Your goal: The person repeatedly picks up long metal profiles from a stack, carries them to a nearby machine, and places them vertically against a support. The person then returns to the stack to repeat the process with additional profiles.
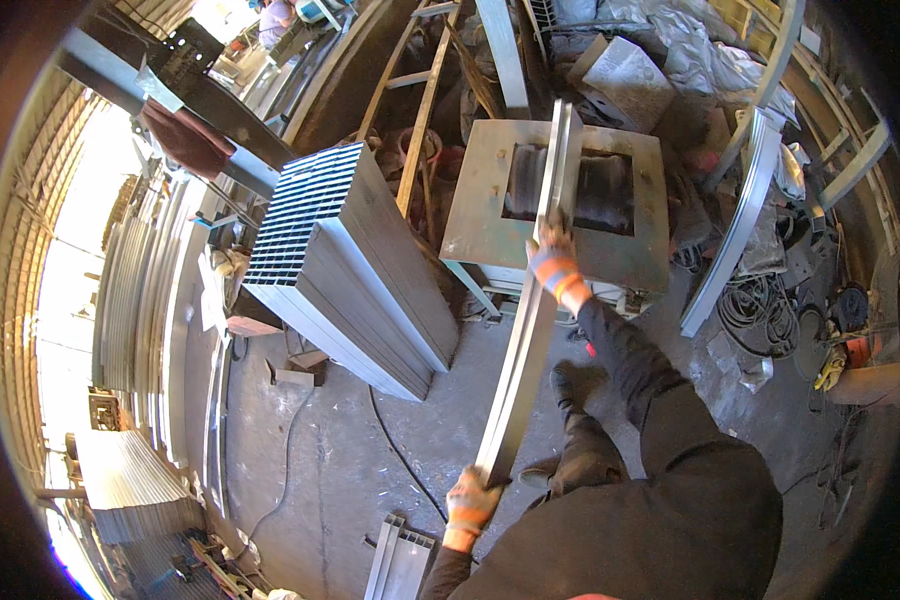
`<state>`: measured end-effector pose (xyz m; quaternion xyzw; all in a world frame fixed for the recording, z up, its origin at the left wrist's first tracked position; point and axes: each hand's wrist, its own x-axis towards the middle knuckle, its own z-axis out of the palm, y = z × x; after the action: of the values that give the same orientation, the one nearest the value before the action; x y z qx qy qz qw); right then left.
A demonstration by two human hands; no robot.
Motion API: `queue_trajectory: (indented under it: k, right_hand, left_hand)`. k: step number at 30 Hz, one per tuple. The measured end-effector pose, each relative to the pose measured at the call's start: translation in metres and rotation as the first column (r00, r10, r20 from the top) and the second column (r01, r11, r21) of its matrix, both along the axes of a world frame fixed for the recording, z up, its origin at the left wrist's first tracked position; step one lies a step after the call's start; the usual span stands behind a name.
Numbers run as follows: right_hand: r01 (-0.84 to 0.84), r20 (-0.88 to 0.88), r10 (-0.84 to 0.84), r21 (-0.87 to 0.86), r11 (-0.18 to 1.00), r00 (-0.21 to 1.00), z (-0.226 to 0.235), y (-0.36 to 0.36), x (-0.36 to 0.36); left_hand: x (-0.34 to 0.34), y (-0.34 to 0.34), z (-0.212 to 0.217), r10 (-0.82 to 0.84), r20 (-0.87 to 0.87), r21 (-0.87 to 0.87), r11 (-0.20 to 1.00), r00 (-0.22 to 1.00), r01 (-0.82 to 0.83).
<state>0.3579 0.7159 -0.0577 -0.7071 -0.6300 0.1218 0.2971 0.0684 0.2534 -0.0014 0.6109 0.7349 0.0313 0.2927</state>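
Observation:
A long grey metal profile [523, 365] with a groove along its length slants across the middle of the view. My left hand [471, 508], in an orange and grey work glove, is closed around its near end. Farther along, my right hand [557, 262] grips the same profile from the right side, in a matching glove. The far end of the profile lies over a metal machine table [480, 222]. A dark brush-like roller [610, 195] shows in the rectangular opening of that table, partly hidden by the profile.
Left of the table stands a tall stack of metal profiles [370, 270]. More profiles [398, 560] lie on the floor near my left hand. Black cables [400, 450] cross the floor. A coiled cable [760, 312] and a leaning metal strip [735, 230] are at the right. Wooden ladder rails [425, 110] rise behind.

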Motion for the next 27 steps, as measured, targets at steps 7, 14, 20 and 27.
queue_trajectory:
  k: [7,14,20,27]
  right_hand:
    - [0.234,0.342,-0.216,-0.011,0.972,0.914,-0.005,0.248,0.083]
    - [0.239,0.347,-0.243,0.055,0.969,0.906,-0.023,0.225,0.102]
    - [0.166,0.246,-0.186,0.103,0.981,0.951,-0.003,0.082,0.041]
    - [0.116,0.109,-0.132,0.144,0.983,0.985,0.007,-0.099,-0.03]
  left_hand:
    - [0.131,0.223,-0.005,-0.057,-0.089,0.247,0.966,0.994,0.078]
    - [0.126,0.222,-0.007,-0.132,-0.113,0.151,0.977,0.985,0.148]
    - [0.081,0.09,0.012,-0.067,-0.086,0.167,0.983,0.994,0.081]
    - [0.007,-0.094,0.013,-0.043,-0.142,0.079,0.995,0.989,0.054]
